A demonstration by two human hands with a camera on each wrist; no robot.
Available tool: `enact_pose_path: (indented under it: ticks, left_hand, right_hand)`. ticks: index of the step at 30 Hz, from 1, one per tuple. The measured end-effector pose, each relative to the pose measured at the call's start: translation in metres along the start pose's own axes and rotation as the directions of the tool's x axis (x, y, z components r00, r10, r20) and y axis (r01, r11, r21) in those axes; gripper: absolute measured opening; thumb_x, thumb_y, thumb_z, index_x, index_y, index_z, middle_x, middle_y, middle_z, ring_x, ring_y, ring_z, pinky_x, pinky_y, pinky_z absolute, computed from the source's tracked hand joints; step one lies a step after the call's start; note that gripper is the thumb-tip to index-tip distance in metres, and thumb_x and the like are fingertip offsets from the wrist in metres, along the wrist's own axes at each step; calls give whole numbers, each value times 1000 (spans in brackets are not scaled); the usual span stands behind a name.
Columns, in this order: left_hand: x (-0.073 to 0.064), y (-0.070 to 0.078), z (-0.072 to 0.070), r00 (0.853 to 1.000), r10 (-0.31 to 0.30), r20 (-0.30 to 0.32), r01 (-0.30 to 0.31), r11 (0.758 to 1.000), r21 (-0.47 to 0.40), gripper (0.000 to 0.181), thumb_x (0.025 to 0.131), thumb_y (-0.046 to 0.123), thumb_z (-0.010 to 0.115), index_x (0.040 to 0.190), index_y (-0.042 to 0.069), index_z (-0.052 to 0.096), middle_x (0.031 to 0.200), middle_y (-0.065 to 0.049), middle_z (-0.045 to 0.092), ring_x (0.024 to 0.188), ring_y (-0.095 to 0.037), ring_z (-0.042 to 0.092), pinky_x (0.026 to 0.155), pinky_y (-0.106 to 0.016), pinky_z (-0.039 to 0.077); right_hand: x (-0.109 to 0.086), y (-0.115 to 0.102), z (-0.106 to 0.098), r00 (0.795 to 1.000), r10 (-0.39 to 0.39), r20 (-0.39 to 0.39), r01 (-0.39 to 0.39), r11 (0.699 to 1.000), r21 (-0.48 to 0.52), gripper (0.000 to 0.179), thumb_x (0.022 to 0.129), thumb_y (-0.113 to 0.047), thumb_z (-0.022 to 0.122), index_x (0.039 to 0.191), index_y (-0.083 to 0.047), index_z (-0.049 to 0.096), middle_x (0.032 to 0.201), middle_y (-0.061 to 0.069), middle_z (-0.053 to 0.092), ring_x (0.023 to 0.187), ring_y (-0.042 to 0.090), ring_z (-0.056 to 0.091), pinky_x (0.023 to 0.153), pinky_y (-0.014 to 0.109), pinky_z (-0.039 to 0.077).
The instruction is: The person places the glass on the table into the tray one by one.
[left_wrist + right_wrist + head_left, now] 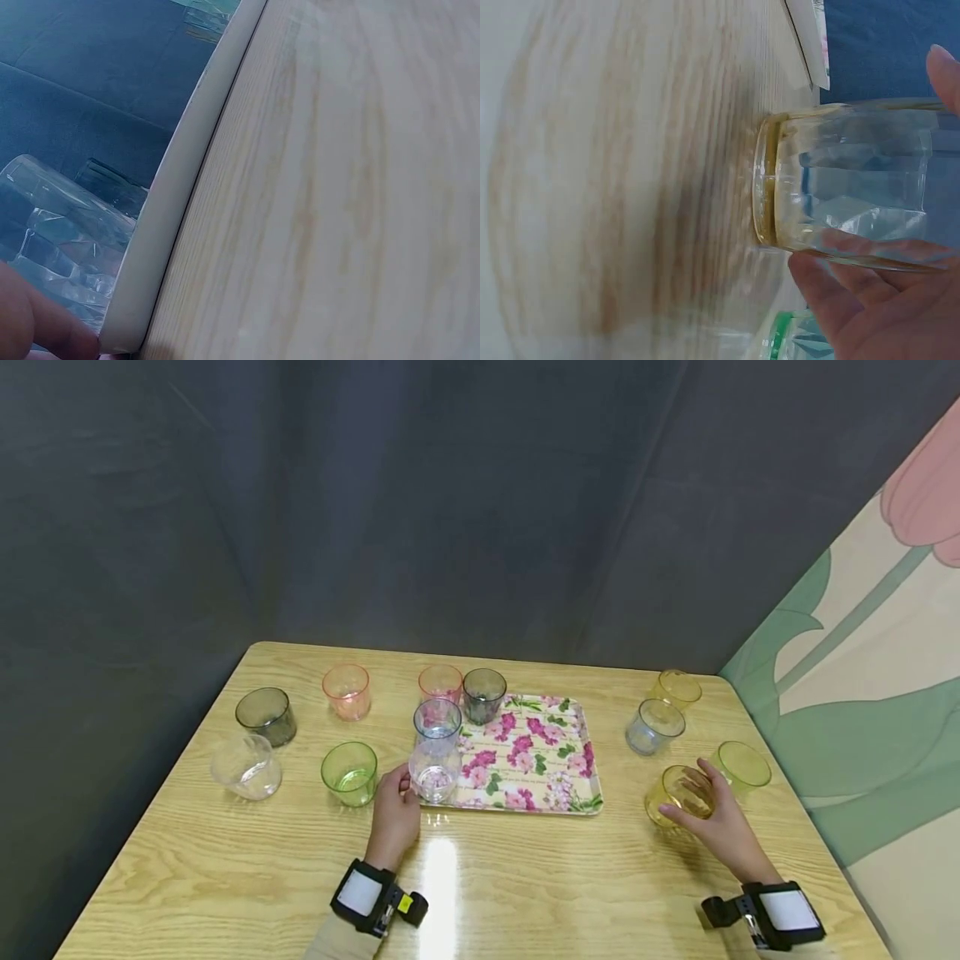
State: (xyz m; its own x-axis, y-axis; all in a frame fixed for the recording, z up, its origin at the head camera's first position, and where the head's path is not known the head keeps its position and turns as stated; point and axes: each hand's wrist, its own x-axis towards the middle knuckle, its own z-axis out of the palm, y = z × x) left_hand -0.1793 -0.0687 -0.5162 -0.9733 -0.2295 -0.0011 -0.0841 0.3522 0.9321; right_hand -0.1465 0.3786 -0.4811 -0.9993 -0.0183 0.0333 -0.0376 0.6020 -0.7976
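Note:
My left hand (pixel 396 814) is at the front left corner of the flowered tray (pixel 525 760), its fingers pinching the rim, as the left wrist view shows at the pale tray edge (pixel 161 210). Right beside those fingers, a clear glass (pixel 435 774) stands on the tray, with a bluish glass (pixel 437 720) behind it. On the right, my right hand (pixel 712 818) holds an amber glass (pixel 678 793), thumb on one side and fingers on the other. In the right wrist view the amber glass (pixel 855 180) stands upright, its base close over the table.
A pink glass (pixel 440 683) and a grey glass (pixel 484 695) are at the tray's back left. Left of the tray stand green (pixel 350 774), pink (pixel 347 692), grey (pixel 267 717) and clear (pixel 247 767) glasses. Yellow-green (pixel 741 767), bluish (pixel 654 727) and yellow (pixel 677 688) glasses stand at right.

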Motion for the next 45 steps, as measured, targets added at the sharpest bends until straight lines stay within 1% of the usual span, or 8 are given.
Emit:
enact_pose_path:
  ticks: [4,8,11,16,25,37,42,45]
  left_hand:
    - [-1,-1,1,1000,1,-1,-1,1000,6,42,90,-10,44,131,-11,54,106,-19,54,98,-28,53,81,-32,47]
    - [-1,-2,0,999,-32,27,31,999,13,43,92,-10,43,134,-10,53,110,-20,54,103,-29,54,83,-34,47]
    - [-1,-3,0,999,-39,37,39,999,16,43,92,-10,44,134,-9,52,112,-19,55,104,-29,54,83,-33,46]
    - [-1,-3,1,999,-36,37,36,999,11,44,92,-10,44,135,-9,52,112,-20,54,104,-28,53,83,-32,45]
    - [0,-1,0,999,-23,27,22,1000,19,43,92,-10,44,134,-9,53,110,-19,55,103,-28,53,82,-31,45]
    - [2,0,-2,998,-37,41,36,999,16,43,93,-9,43,135,-8,52,112,-19,54,105,-29,53,84,-33,45]
    - [2,0,-2,999,-28,35,28,999,20,42,93,-10,44,135,-9,52,112,-20,54,104,-29,53,83,-33,47]
    - [2,0,-2,999,-20,33,20,1000,23,42,93,-10,44,134,-9,52,112,-20,55,104,-29,54,83,-34,47]
  right_hand:
    - [-1,-1,0,1000,21,15,-21,1000,-8,100,93,-16,70,157,0,-6,155,35,24,130,6,42,82,5,47]
    - [-4,0,-1,997,66,29,-65,998,-28,97,93,-21,71,155,3,0,154,35,26,114,-16,34,80,7,46]
    - [-6,2,1,998,58,27,-58,998,-3,91,93,-19,70,152,4,5,152,35,28,110,-23,33,80,6,45]
    - [-7,5,2,999,30,10,-30,999,38,80,94,-14,68,146,5,10,145,31,34,108,-27,36,80,6,45]
    - [-8,5,0,997,79,14,-79,997,8,84,95,-24,68,150,4,12,148,30,37,109,-24,36,81,3,40]
    - [9,-29,6,995,-86,-45,85,996,-12,73,95,-15,67,147,5,21,141,33,44,112,-24,41,82,3,40]
    - [21,-51,17,992,-128,-19,129,991,33,71,94,-13,68,147,3,24,143,31,45,115,-22,42,82,5,42]
    - [30,-64,24,991,-137,2,137,989,50,70,94,-14,68,148,1,25,145,28,46,120,-12,46,84,7,44]
